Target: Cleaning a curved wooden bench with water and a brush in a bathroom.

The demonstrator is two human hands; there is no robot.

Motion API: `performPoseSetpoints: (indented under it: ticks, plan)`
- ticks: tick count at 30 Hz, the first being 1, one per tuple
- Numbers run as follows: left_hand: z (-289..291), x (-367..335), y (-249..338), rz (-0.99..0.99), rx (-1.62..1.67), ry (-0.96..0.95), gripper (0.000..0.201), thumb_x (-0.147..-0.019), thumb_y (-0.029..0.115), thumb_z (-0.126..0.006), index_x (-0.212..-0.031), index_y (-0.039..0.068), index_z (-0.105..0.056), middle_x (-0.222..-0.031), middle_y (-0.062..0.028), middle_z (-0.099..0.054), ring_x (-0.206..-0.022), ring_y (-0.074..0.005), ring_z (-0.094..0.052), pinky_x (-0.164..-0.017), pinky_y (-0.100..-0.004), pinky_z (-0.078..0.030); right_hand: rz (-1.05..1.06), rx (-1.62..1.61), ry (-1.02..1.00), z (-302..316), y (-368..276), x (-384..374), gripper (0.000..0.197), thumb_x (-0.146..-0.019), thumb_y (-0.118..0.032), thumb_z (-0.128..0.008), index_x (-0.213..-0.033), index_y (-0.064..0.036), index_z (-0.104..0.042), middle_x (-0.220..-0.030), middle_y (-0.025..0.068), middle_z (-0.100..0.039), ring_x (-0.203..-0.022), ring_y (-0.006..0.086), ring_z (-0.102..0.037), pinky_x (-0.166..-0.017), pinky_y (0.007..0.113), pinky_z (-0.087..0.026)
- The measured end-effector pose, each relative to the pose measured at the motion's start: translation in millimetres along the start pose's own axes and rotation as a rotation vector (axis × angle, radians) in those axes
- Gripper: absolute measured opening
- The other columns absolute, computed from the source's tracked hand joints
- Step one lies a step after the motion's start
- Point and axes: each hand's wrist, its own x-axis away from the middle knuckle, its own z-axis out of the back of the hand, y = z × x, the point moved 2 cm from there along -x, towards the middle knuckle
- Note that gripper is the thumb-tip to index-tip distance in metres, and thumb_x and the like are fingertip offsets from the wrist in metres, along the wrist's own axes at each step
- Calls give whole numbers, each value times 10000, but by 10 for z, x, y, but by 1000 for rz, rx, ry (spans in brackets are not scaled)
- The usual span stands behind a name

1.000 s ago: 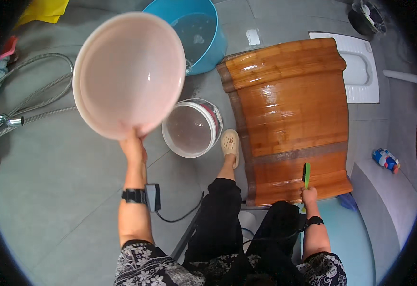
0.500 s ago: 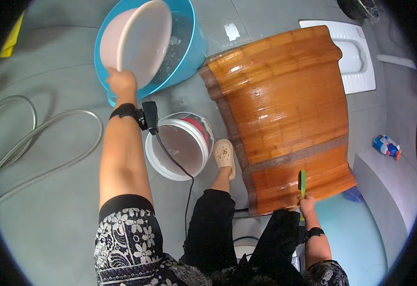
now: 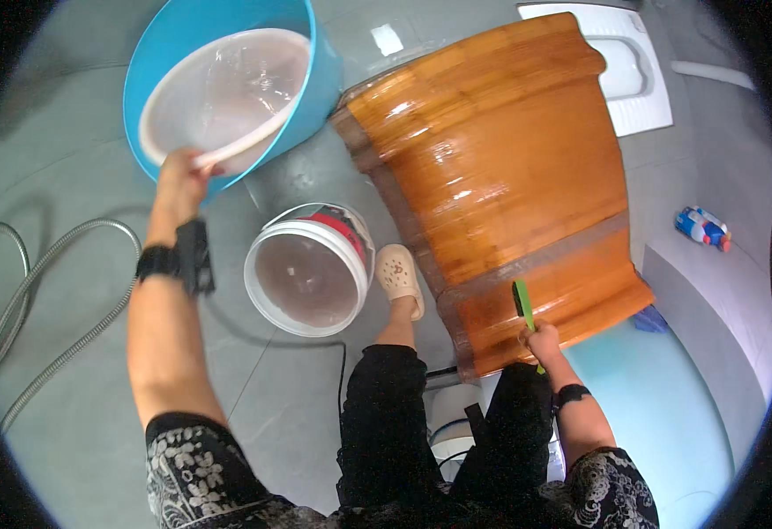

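Observation:
My left hand (image 3: 185,183) is closed on the near rim of a pale pink basin (image 3: 218,93). The basin sits tilted inside a large blue tub (image 3: 326,88), its mouth turned upward; glints inside look like water. In my right hand (image 3: 541,342) is a green-handled scrub brush (image 3: 523,301) with dark bristles, held over the near end of a wet, shiny bamboo mat (image 3: 509,159). That mat is bordered and crossed by brown fabric strips and bends over something hidden below.
Between tub and mat stands a white bucket (image 3: 253,295) of murky water, beside my foot in a beige clog (image 3: 396,271). A metal shower hose (image 3: 73,242) coils at left. A squat toilet (image 3: 655,88) lies at far right; a blue-and-white package (image 3: 701,227) rests on the ledge (image 3: 712,309).
The pink basin has tipped down from nearly upright to a flatter position in the tub, with my left hand still on its rim. My right hand keeps the brush over the mat.

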Motion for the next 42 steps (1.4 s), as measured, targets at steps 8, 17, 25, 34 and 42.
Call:
performPoseSetpoints:
  ticks: [8,17,25,34,42]
  plan:
    - [470,1287,131,458,1124,493,429,-644,-47,-470,-1070,-86,-434,-1008,-129,-516,-936,-211,-527,-781,-289,-494,-150,-52,-8,469,-442,107,356,-731,-353,-591,-883,-31,-609,-760,173,-609,-761,293,-589,-696,355,-443]
    - [-520,2654,1192,686,929,208,542,-584,13,-497,-1119,-61,-443,-1069,-137,-506,-967,-246,-518,-845,-359,-441,-24,114,179,624,-498,-299,402,-826,-325,-424,-1191,-158,-430,-984,207,-561,-925,353,-531,-810,411,-410]
    - [-2392,2729,1065,861,916,44,537,-592,-24,-457,-1122,-91,-406,-1013,-162,-504,-889,-263,-544,-759,-345,-469,110,164,6,415,-319,-1319,446,-835,-217,-413,-1271,-266,-332,-975,172,-566,-885,329,-548,-765,391,-438]
    - [-3542,2258,1302,654,394,70,497,-680,-2,-420,-1157,-126,-355,-862,-204,-560,-706,-236,-568,-609,-300,-475,613,701,335,97,53,-2720,526,-818,-126,-402,-1272,-366,-288,-805,136,-570,-696,295,-591,-685,436,-461]
    - [-3887,1924,1508,593,532,155,452,-725,61,-456,-1124,-132,-373,-877,-189,-557,-774,-249,-573,-654,-320,-492,584,216,148,-212,135,-2935,472,-838,-170,-378,-1231,-429,-336,-798,145,-578,-666,296,-592,-608,428,-472]
